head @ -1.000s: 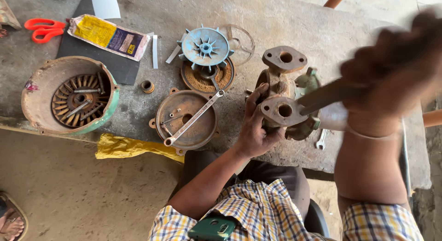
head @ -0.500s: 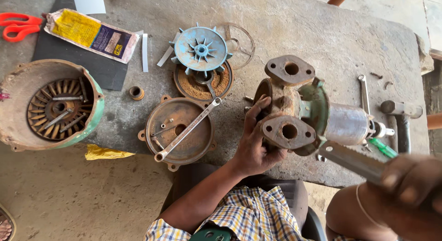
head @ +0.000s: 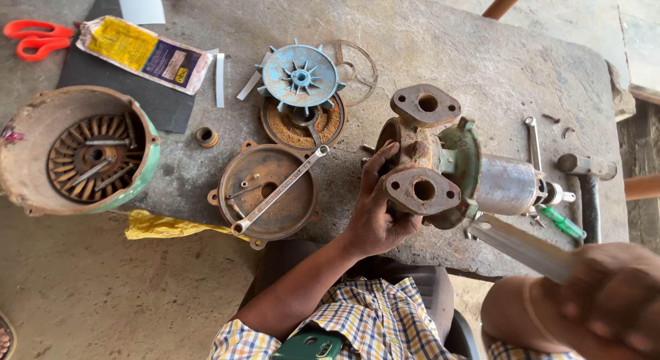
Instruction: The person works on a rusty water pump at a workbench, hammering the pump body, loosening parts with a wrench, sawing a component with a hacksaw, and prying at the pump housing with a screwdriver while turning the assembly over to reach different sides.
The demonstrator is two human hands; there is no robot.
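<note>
Gripping the rusty pump body (head: pixel 426 171) at its flanged end, the left hand (head: pixel 375 209) has fingers curled around the casting, which lies on the grey table (head: pixel 481 57). The right hand (head: pixel 605 298), blurred at the lower right, is closed around a flat metal tool (head: pixel 519 243) pointing toward the pump.

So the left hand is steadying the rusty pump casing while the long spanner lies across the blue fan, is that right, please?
Not quite. In the head view the left hand does steady the pump casing, but the spanner lies across the round brown cover plate, not the blue fan beyond it.
</note>
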